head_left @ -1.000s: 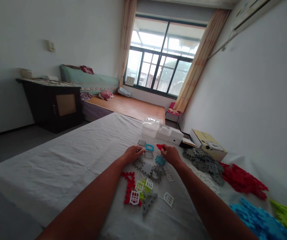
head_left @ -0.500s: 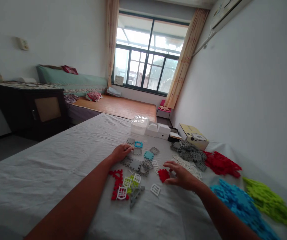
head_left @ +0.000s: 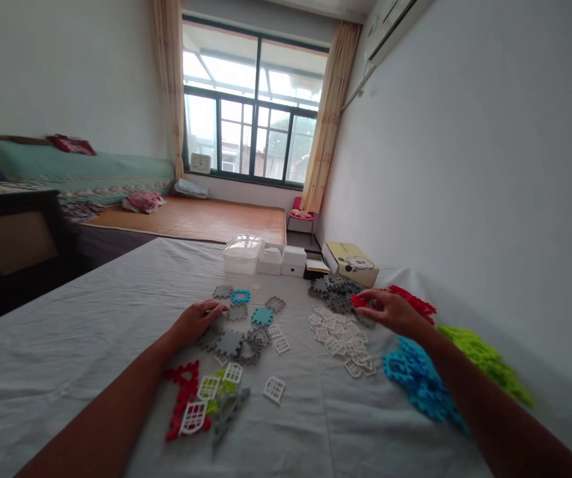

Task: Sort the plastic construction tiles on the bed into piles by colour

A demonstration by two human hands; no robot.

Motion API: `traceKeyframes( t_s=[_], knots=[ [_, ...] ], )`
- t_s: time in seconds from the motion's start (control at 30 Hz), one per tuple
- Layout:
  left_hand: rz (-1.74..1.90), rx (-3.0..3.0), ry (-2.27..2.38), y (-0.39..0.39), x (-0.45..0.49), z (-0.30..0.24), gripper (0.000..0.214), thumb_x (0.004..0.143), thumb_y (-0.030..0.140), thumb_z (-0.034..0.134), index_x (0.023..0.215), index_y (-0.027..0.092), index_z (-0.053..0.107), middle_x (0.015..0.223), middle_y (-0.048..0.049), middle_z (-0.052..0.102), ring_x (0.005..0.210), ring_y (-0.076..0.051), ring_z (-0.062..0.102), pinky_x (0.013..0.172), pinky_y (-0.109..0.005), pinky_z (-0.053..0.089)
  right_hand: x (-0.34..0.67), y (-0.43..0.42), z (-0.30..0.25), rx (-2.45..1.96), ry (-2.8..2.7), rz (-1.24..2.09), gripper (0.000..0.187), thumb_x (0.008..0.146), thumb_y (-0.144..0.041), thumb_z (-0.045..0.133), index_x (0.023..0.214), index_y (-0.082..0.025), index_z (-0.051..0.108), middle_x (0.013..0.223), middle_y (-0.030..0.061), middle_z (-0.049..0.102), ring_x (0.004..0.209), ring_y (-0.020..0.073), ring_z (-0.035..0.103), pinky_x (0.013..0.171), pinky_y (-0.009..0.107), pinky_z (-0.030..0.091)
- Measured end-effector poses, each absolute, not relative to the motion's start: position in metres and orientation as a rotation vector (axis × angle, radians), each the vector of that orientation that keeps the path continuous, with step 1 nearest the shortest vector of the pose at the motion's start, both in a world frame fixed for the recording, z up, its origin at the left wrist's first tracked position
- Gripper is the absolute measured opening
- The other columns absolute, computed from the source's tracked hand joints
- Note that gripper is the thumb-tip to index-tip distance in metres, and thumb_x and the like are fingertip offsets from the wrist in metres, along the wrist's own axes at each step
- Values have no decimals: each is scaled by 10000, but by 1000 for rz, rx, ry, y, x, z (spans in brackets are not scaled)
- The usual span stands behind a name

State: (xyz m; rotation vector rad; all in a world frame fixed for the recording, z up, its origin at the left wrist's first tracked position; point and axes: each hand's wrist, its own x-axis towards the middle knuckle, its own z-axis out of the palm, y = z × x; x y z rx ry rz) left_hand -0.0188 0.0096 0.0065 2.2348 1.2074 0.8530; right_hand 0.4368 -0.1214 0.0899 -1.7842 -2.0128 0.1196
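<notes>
My right hand (head_left: 390, 311) is closed on a red interlocking plastic tile (head_left: 357, 301), in front of the heap of grey tiles (head_left: 333, 287) and the red heap (head_left: 415, 302). My left hand (head_left: 196, 323) lies low over the cloth with its fingers stretched out, holding nothing that I can see. Its fingertips are beside a grey tile (head_left: 238, 312). Around it lie a light blue tile (head_left: 262, 317), a blue frame piece (head_left: 240, 296) and larger grey tiles (head_left: 229, 344). Nearer to me are joined red pieces (head_left: 185, 397) with white window pieces (head_left: 194, 417) on them.
A pile of white window pieces (head_left: 338, 335) lies mid-right. Blue (head_left: 422, 388) and lime green heaps (head_left: 485, 362) lie further right. A clear plastic box (head_left: 242, 255), small white boxes (head_left: 293, 260) and a yellow carton (head_left: 350, 261) stand along the far edge.
My right hand has moved right and away from me, carrying the red tile from the middle to the red heap. The view has turned right; my left hand stays by the grey tiles.
</notes>
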Motion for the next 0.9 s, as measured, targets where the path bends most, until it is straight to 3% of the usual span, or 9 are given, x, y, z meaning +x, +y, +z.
traceKeyframes(
  t_s=[0.17,0.33,0.5,0.67,0.77,0.9],
  knots=[
    [827,2201,1240,8,-17,11,482,794,560,389,935,212,691,1018,-29,684,965,-220,582,885,-286,414,563,-89,76,-2181,-1684,-326,435,716,-506,561,990,-173,617,980,102,656,886,233,606,751,309,454],
    [829,2201,1253,7,-17,9,495,801,565,371,938,209,687,1009,-26,687,946,-216,585,879,-279,417,595,-69,62,-2331,-1579,-524,491,741,-481,528,1066,-116,583,1081,184,600,909,266,595,740,344,444],
    [845,2220,1243,6,-17,8,472,814,538,372,918,208,694,987,-26,692,924,-203,591,855,-261,424,501,-69,72,-1999,-1662,-473,336,827,-389,416,1010,-174,599,1035,114,622,829,207,602,743,315,436],
    [851,2247,1234,4,-17,8,457,820,514,377,916,200,695,982,-24,693,914,-196,598,824,-248,436,345,-97,47,-1550,-2136,116,289,824,-395,461,1010,-224,600,984,45,641,709,151,598,699,275,452],
    [873,2275,1201,3,-18,7,451,830,498,369,915,199,695,980,-21,694,903,-189,604,822,-245,437,285,-107,29,-1471,-2288,237,317,791,-412,531,1057,-250,591,1044,54,623,862,211,586,778,318,440],
    [892,2275,1185,3,-19,4,434,836,473,371,906,195,696,963,-24,698,901,-186,606,823,-245,434,263,-106,21,-1567,-2299,221,257,745,-404,589,951,-252,614,980,76,621,937,284,548,788,349,438]
  ],
)
